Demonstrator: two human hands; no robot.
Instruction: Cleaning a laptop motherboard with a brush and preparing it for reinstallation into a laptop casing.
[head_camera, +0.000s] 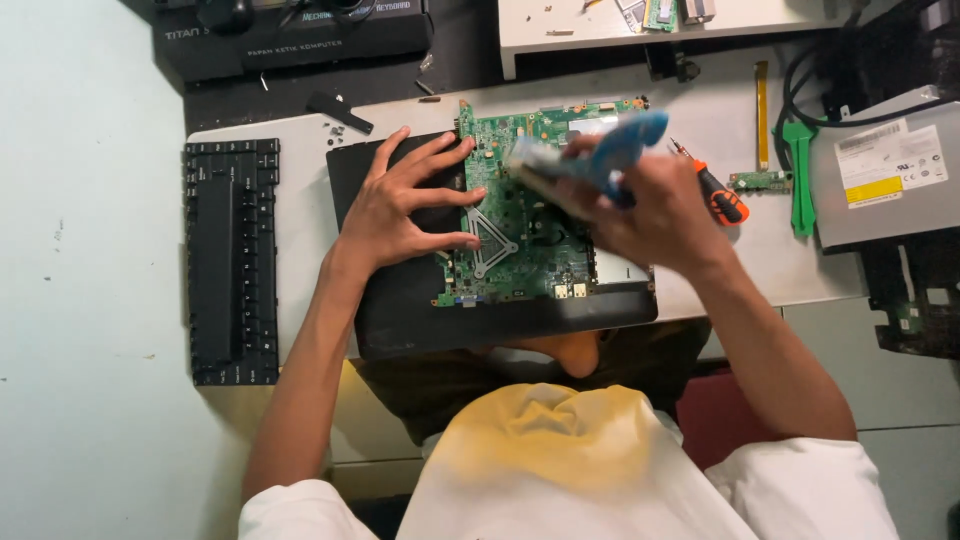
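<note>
From the head camera, looking straight down: a green board (520, 215) lies flat on a black laptop shell (400, 310), which serves as a pad between it and the bench (300, 220). The left hand (400, 205) is spread wide, fingertips pressed on the board's left edge, apparently to pin it so it cannot slide; it grasps nothing. The right hand (655, 210) is closed in a firm grip around a blue-handled brush (590, 160), blurred, held low over the board's upper middle. An orange screwdriver (715, 190) lies just right of that hand, within reach. A detached keyboard (232, 260) sits well apart on the left, a grey drive (885, 175) on the right.
</note>
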